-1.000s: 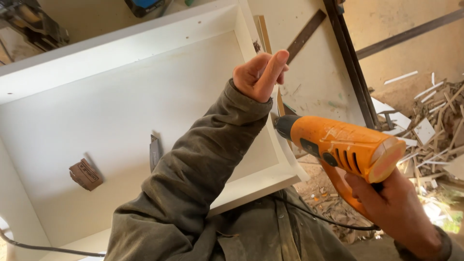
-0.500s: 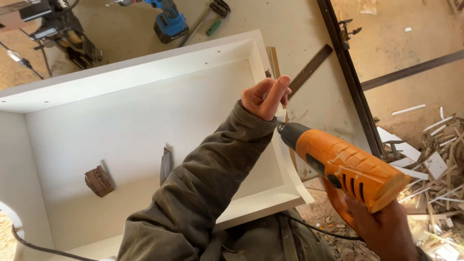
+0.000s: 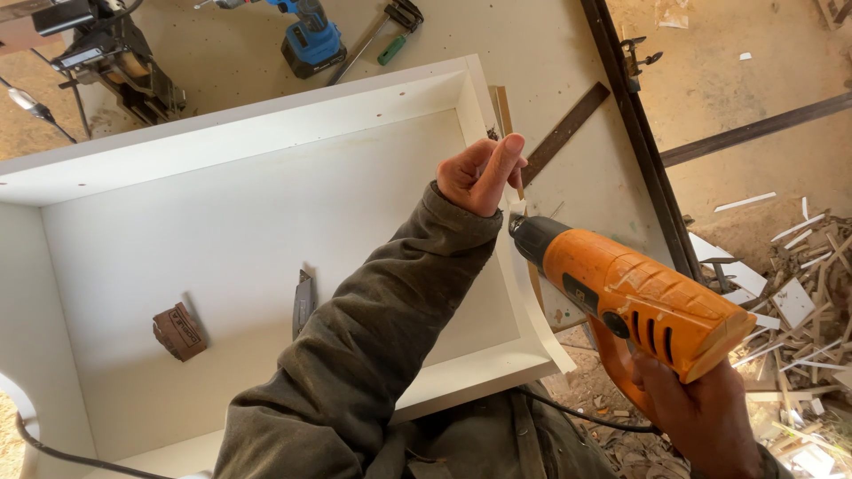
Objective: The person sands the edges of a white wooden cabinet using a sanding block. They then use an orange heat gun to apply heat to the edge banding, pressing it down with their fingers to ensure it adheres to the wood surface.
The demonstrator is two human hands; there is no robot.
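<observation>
My left hand (image 3: 484, 173) reaches across a white open cabinet box (image 3: 266, 115) and pinches the top end of a thin white edge strip (image 3: 535, 297). The strip curves loose along the box's right side. My right hand (image 3: 701, 417) grips the handle of an orange heat gun (image 3: 639, 297). Its dark nozzle points at the strip just below my left fingers, almost touching them. My left sleeve covers part of the box's floor.
Inside the box lie a utility knife (image 3: 303, 302) and a brown sanding block (image 3: 179, 330). On the bench beyond are a blue drill (image 3: 311, 35), a clamp (image 3: 390, 22), a black power tool (image 3: 115, 53) and a metal ruler (image 3: 568, 129). Wood scraps (image 3: 799, 293) litter the floor at right.
The view has tipped, showing more of the bench's far side. My left hand stays at the box's right edge, and the heat gun's nozzle has come closer to it.
</observation>
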